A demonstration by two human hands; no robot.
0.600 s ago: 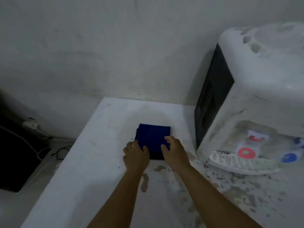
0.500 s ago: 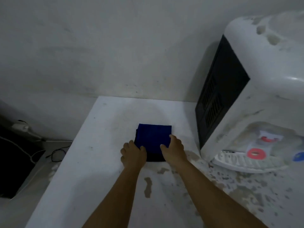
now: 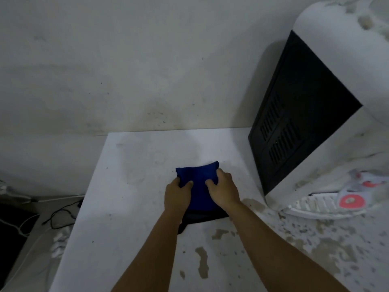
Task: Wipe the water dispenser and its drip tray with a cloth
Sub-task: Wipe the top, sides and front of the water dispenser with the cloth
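A folded dark blue cloth (image 3: 199,182) is lifted off the white table (image 3: 130,197), its lower edge hanging toward the surface. My left hand (image 3: 176,194) grips its left side with curled fingers. Its right side is held by my right hand (image 3: 224,189), thumb over the front. The white water dispenser (image 3: 347,114) stands at the right, its black vented side panel (image 3: 294,114) facing me. Its white slotted drip tray (image 3: 315,205) juts out low at the right, beside a red tap (image 3: 351,201). The dispenser and tray look smeared with dirt.
Grey-brown stains (image 3: 203,264) spot the table in front of the dispenser. A pale wall (image 3: 147,70) runs right behind the table. Black cables (image 3: 61,211) and a crumpled white rag (image 3: 61,241) lie on the floor left of the table edge.
Both hands closed on the cloth and raised it from the table; earlier it lay flat with my hands at its near edge. The camera view shifted closer and to the left.
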